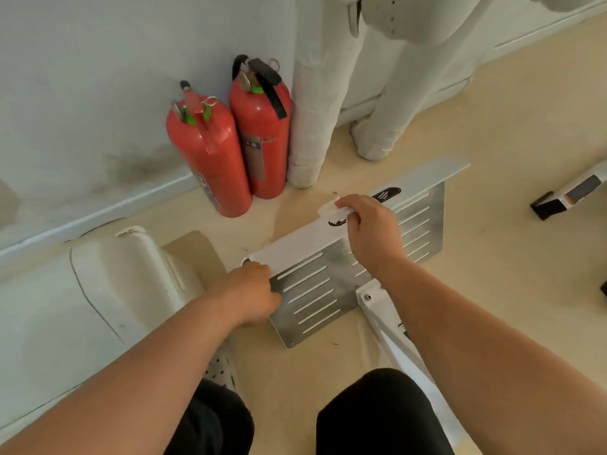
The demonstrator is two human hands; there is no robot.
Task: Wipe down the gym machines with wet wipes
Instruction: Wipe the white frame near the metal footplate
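Observation:
A grey metal footplate point(315, 290) with white slots lies low over the floor, with a white band point(295, 244) along its far edge. My right hand point(371, 228) pinches a folded white wet wipe point(330, 210) and presses it on that white band near a black logo. My left hand point(249, 293) grips the plate's left edge with curled fingers. A white frame bar point(387, 320) with a bolt runs from the plate toward me.
Two red fire extinguishers point(230, 146) stand against the wall at the back. White wrapped pipes point(315, 103) rise beside them. A white moulded cover point(131, 274) sits on the left. A black-footed bar point(565, 198) lies at the right. My knees are at the bottom.

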